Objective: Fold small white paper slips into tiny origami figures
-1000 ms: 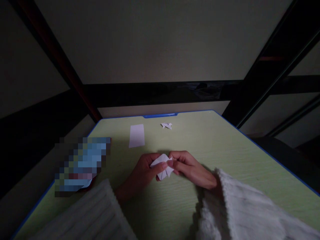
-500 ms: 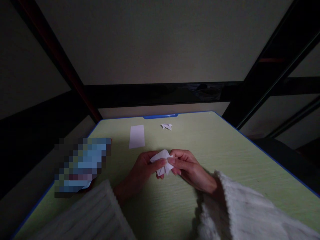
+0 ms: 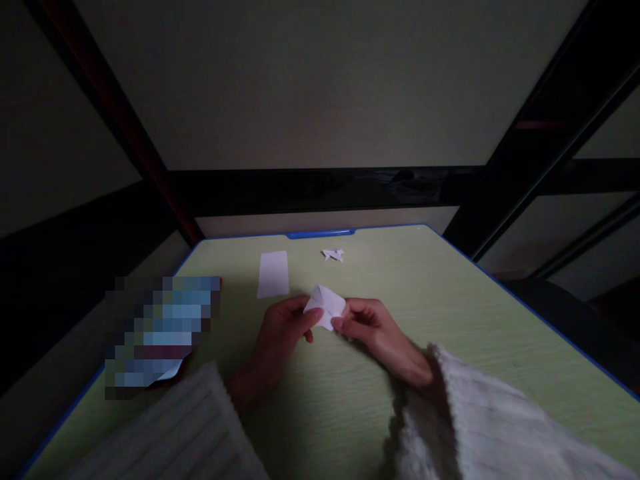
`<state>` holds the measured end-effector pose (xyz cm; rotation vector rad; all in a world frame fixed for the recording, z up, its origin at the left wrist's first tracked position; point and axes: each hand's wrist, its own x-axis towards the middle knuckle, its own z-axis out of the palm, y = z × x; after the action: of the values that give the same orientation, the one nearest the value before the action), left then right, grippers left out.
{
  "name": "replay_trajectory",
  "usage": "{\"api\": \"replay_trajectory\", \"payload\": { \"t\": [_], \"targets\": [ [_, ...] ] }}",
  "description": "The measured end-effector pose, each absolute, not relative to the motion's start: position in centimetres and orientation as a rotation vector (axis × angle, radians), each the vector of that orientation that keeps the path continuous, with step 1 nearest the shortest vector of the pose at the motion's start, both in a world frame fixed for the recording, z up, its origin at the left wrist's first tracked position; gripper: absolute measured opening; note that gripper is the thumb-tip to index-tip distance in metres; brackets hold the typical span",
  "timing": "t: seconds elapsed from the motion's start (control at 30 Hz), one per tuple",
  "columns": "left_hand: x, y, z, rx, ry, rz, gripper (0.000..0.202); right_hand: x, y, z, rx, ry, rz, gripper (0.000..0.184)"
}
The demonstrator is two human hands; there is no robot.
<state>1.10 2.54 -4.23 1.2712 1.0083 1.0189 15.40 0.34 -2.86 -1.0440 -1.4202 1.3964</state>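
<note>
A small folded piece of white paper (image 3: 326, 301) is held up between my two hands, above the near middle of the table. My left hand (image 3: 284, 330) pinches its left side, thumb on top and fingers beneath. On the right side, my right hand (image 3: 373, 327) grips the paper between thumb and fingers. Crease lines and layered flaps show on its face. Beyond my hands lies a small folded paper figure (image 3: 333, 255) with pointed ends. A flat white paper sheet (image 3: 273, 274) rests to the left of that figure.
The light green table (image 3: 440, 280) has a blue rim and a blue handle-like strip (image 3: 321, 234) at its far edge. A blurred-out flat object, pixelated, (image 3: 165, 333) lies at the left. Pale panels with dark frames stand behind the table.
The folded paper has turned in my hands and its outline differs, with its top corner now higher. My left hand has shifted slightly left, and its thumb has moved away from the right thumb.
</note>
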Motion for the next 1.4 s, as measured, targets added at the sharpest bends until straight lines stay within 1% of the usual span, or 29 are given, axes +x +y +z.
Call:
{"api": "replay_trajectory", "payload": {
  "t": [0.07, 0.17, 0.27, 0.37, 0.6, 0.8, 1.03, 1.17, 1.4],
  "targets": [
    [1.2, 2.6, -4.1, 1.285, 1.026, 1.027, 0.010, 15.3, 0.3, -2.8, -1.030, -1.494, 1.443, 0.021],
    [1.3, 2.5, -4.0, 1.329, 1.032, 0.972, 0.011, 15.4, 0.4, -2.8, -1.050, -1.440, 1.364, 0.015],
    [1.3, 2.3, -4.0, 1.389, 1.015, 0.907, 0.012, 15.6, 0.6, -2.9, -0.996, -1.343, 1.244, 0.015],
    [1.2, 2.3, -4.1, 1.405, 0.995, 0.883, 0.013, 15.8, 0.7, -3.1, -0.959, -1.329, 1.193, 0.013],
    [1.3, 2.2, -3.9, 1.328, 1.020, 0.885, 0.013, 15.7, 0.7, -3.5, -0.965, -1.311, 1.241, 0.015],
    [1.3, 2.2, -4.2, 1.386, 0.988, 0.826, 0.017, 16.0, 0.8, -3.6, -0.983, -1.397, 1.252, 0.010],
    [1.1, 2.0, -4.6, 1.408, 0.964, 0.750, 0.015, 16.6, 0.9, -3.2, -0.878, -1.534, 1.269, 0.004],
    [1.3, 1.8, -4.2, 1.352, 0.960, 0.756, 0.015, 16.9, 1.1, -3.2, -0.840, -1.627, 1.183, 0.007],
    [1.0, 1.9, -4.6, 1.494, 0.969, 0.717, 0.018, 17.6, 1.4, -3.0, -0.843, -1.843, 1.138, 0.009]
  ]
}}
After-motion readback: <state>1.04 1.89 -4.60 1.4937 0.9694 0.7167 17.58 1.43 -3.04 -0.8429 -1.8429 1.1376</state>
